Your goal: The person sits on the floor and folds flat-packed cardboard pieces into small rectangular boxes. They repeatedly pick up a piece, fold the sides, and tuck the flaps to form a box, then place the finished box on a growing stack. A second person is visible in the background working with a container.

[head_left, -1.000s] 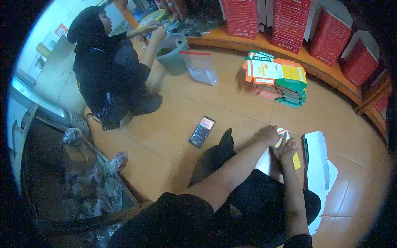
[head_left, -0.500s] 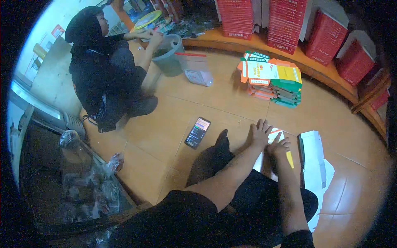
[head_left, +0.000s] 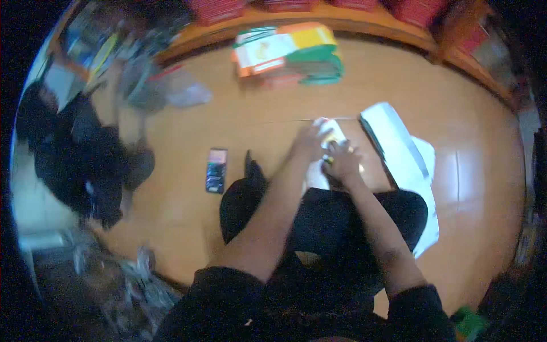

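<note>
A white printed cardboard carton blank with yellow and red patches lies on the tiled floor before my knees. My left hand rests on its left side, fingers stretched out and smeared by motion. Over the right side lies my right hand, its fingers apart. The hands are close together and cover much of the carton's middle. Just to the right lies a stack of flat white cardboard sheets, its lower part beside my right knee.
Printed orange, green and yellow carton blanks lie stacked ahead. A phone lies left of my foot. At the far left a person in dark clothes sits by a tub and a plastic bag. Red boxes line a wooden shelf.
The view has swung, so the scene sits further left and higher, and is blurred. My hands stay on the carton, the right one now nearer its middle.
</note>
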{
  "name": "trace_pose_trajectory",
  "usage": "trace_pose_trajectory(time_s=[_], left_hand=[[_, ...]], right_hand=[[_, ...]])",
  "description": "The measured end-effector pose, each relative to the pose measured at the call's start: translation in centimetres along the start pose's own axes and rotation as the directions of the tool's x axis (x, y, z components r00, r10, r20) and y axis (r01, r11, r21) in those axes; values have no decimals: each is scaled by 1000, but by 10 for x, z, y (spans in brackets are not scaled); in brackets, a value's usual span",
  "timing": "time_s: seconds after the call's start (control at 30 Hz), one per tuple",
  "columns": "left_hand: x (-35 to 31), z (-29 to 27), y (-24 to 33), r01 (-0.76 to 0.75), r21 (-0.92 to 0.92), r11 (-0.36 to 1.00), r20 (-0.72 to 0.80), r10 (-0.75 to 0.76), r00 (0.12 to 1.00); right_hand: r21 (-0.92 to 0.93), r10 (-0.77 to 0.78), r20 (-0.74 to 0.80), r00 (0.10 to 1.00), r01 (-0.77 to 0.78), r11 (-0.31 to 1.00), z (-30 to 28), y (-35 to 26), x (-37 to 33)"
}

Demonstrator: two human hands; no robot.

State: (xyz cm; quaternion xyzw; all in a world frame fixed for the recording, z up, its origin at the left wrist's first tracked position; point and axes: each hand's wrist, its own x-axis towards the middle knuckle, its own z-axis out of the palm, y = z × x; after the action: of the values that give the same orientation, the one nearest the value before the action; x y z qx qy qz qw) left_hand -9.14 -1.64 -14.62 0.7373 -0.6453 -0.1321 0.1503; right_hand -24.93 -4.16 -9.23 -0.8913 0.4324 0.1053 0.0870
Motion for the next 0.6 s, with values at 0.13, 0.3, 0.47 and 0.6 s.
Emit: trace_pose_trajectory(time_s=[0.13,0.3,0.47,0.6], left_hand=[[41,-59,-29,11,31,999,-125,-7,992],[41,-206,62,-261,-195,946,-469,144,871],[2,-268,69,-147,-755,639,-257,-83,963],[-24,-229,24,-20,-590,807,-246,-157,956]], right_hand=[[87,73,3,997,-73,994,-25,-41,27],[328,93,-11,996,-84,941,-27,-31,39],[443,53,-275,960,78,893,-37,23,72],[-24,166,-307,937,-182,983,-62,88,65]])
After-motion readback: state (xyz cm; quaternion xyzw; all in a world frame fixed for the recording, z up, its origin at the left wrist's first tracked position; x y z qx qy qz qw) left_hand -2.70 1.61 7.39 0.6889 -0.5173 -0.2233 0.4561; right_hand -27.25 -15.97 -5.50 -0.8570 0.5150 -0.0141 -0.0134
